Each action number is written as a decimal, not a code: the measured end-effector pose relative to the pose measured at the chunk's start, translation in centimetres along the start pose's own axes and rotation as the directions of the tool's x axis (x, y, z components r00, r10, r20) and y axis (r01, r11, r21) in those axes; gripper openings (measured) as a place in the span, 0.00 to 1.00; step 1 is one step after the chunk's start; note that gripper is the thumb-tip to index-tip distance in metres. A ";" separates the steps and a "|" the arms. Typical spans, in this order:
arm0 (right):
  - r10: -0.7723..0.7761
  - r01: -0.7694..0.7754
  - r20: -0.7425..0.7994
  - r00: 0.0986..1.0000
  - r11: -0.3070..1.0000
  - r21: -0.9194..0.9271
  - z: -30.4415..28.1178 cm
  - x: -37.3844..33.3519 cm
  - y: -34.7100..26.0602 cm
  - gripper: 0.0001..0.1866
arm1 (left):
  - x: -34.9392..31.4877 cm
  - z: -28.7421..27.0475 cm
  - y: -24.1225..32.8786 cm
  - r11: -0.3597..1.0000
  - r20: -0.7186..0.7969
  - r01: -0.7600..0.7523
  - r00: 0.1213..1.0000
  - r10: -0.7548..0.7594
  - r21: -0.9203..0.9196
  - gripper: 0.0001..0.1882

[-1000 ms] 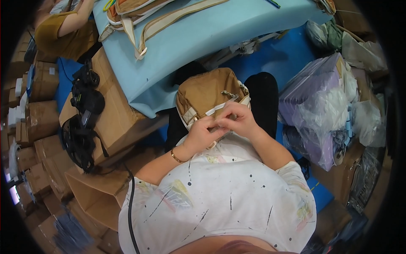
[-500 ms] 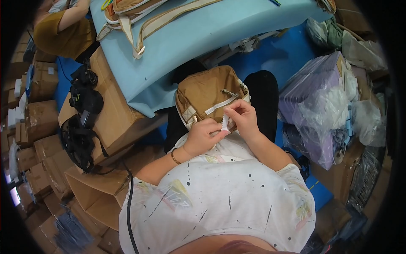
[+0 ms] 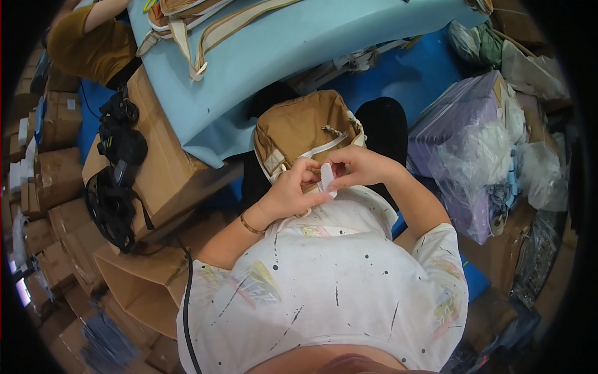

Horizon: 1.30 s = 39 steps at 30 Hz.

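Bag [image 3: 308, 124] rests on lap [image 3: 385, 124], likely freeing left hand [image 3: 291, 192] and right hand [image 3: 364, 167], close together, both pinching a white strip [image 3: 327, 176].

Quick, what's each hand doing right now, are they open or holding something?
Left hand: closed, fingers and thumb on the lower part of a small white strip.
Right hand: closed, pinching the same strip.

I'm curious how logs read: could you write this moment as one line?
right hand: holding white strip | left hand: at strip's lower end | tan bag: on lap | light-blue surface: beyond bag
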State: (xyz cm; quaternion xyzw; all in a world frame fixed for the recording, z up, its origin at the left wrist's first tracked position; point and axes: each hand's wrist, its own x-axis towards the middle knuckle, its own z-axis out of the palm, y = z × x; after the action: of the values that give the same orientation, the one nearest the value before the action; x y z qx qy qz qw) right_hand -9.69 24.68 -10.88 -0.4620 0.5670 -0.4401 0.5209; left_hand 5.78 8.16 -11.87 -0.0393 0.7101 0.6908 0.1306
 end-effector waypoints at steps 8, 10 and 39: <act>0.039 0.141 -0.806 0.590 0.979 0.150 2.4 0.1 3.3 0.05 | 0.0 -0.7 1.1 0.952 -0.262 -0.028 0.963 -0.056 -0.306 0.29; 0.150 -0.004 -0.710 0.688 0.979 0.203 2.6 -2.2 4.4 0.05 | 0.6 -1.4 2.0 0.877 -0.327 -0.052 0.937 -0.122 -0.477 0.29; 0.290 0.123 -0.427 0.856 0.689 0.714 3.2 -0.4 6.4 0.36 | -5.0 -7.7 0.4 0.827 0.121 -0.093 0.974 0.191 -0.554 0.16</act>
State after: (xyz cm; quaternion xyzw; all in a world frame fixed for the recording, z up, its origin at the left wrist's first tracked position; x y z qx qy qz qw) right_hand -6.92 26.24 -17.29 -0.0596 0.4862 -0.7066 0.5107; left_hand 9.50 -0.05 -10.20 0.0375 0.4712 0.8727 0.1223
